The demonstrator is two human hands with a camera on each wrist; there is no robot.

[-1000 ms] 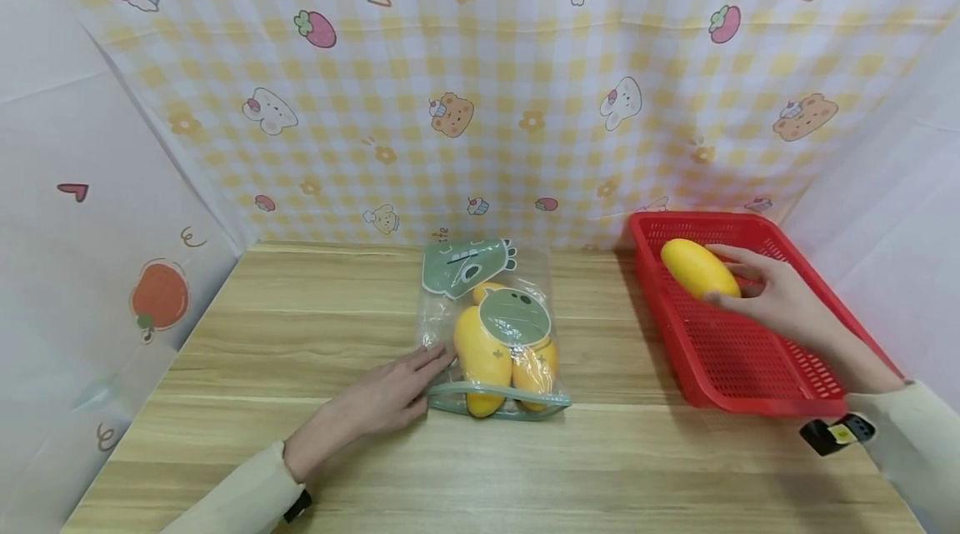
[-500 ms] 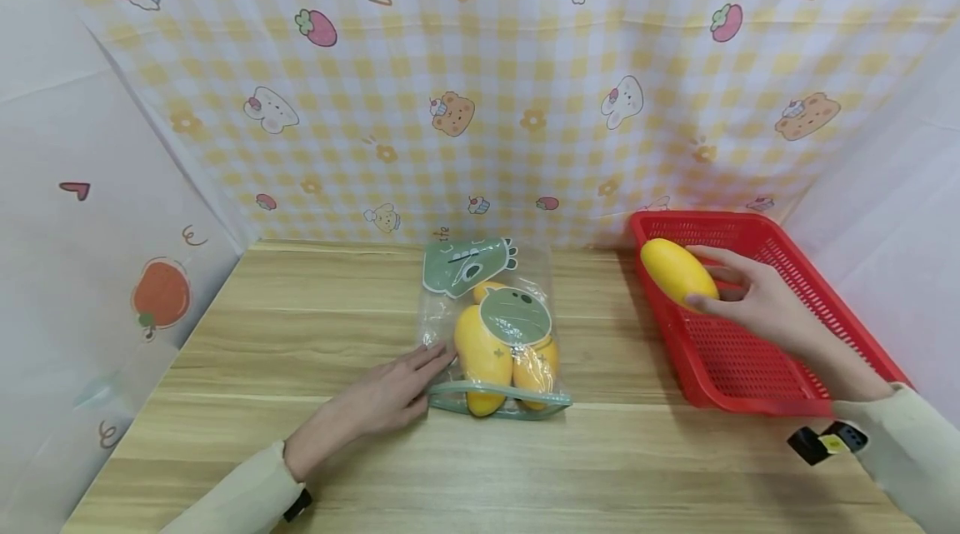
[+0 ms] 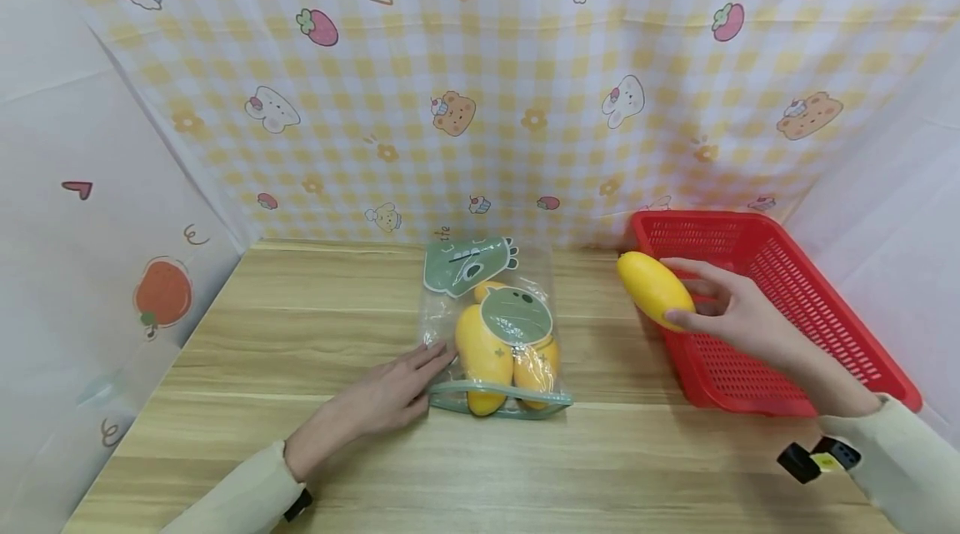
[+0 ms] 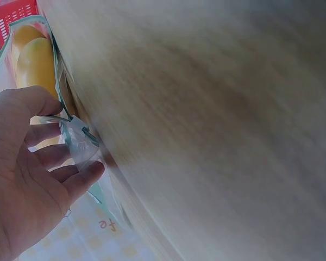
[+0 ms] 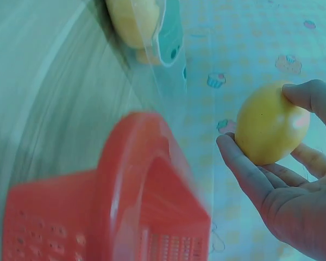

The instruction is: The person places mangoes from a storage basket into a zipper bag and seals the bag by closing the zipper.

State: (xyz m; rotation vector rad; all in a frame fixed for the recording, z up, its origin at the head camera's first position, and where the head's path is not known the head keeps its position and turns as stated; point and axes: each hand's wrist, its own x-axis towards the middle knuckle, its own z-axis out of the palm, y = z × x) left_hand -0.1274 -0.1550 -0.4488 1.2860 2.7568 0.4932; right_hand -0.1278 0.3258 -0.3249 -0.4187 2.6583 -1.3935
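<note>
A clear zip bag (image 3: 442,317) with green animal prints lies on the table, its green-edged mouth toward me. Inside it are several yellow mangoes (image 3: 483,355). My left hand (image 3: 382,396) rests at the bag's left side, fingers extended onto the plastic; in the left wrist view the thumb (image 4: 46,103) is at the rim of the mouth. My right hand (image 3: 731,309) holds another mango (image 3: 654,288) between thumb and fingers, above the left rim of the red basket (image 3: 686,371). The right wrist view shows this mango (image 5: 271,122) gripped from the side.
The perforated basket stands at the right of the wooden table (image 3: 300,309), close to the white side wall. A yellow checked cloth (image 3: 525,59) hangs behind the table. Bare wood lies between bag and basket.
My right hand has carried the mango left, from over the basket's inside to its left rim, and slightly toward me. The left hand and the bag stay in place.
</note>
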